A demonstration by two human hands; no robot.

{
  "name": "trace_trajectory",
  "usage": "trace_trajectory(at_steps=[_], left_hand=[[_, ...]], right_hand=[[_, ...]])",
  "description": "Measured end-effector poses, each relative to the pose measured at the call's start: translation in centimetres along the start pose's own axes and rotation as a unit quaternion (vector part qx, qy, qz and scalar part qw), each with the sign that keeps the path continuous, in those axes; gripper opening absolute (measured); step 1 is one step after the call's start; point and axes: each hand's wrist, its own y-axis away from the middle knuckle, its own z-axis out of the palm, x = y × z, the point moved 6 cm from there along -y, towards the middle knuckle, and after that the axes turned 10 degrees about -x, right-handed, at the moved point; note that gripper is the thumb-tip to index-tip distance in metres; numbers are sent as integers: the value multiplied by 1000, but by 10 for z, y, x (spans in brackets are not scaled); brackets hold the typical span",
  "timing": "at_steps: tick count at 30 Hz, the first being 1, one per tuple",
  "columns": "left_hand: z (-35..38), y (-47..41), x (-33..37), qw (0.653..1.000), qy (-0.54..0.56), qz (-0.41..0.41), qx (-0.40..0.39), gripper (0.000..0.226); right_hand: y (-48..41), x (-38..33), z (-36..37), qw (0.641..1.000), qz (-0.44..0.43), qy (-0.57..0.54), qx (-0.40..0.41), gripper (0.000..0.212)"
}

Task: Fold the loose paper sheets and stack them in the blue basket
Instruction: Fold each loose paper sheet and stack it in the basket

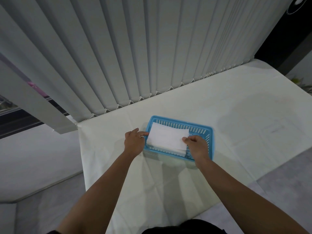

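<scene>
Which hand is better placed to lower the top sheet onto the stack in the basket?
Right, most likely. The right hand pinches the top sheet at its right edge over the blue basket; the left hand only touches the sheet's left edge with an outstretched finger.

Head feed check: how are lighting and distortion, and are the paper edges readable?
Head view: dim, even light; wide-angle lens bows the blinds and the tablecloth edge; soft shadows lie before the blue basket; the folded sheet reads bright, the stack beneath faint-edged.
</scene>
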Motion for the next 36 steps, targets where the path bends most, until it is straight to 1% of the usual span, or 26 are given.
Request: trace_trajectory(at_steps=[12,23,27,29,32,34,35,36], left_hand=[[-2,3,4,1000,-17,7,-12,45],[-7,11,10,1000,-14,3,-8,45],[-8,16,13,1000,5,5,-15,47],[-9,18,13,1000,13,6,-14,48],[-15,26,18,999,29,13,16,48],[-20,32,26,998,21,30,51,47],[-22,35,32,997,0,47,65,46],[-23,37,39,995,-27,68,71,46]], right_hand=[[2,-1,-3,1000,-13,7,-7,15],[3,-5,-1,999,-25,20,-13,21],[4,-2,-3,999,-23,25,0,20],[5,0,-5,999,-22,42,16,23],[7,3,-8,996,-20,71,44,28],[8,1,-11,992,-50,103,59,23],[8,-3,-13,983,-86,143,72,19],[9,-8,-12,967,-134,202,84,19]])
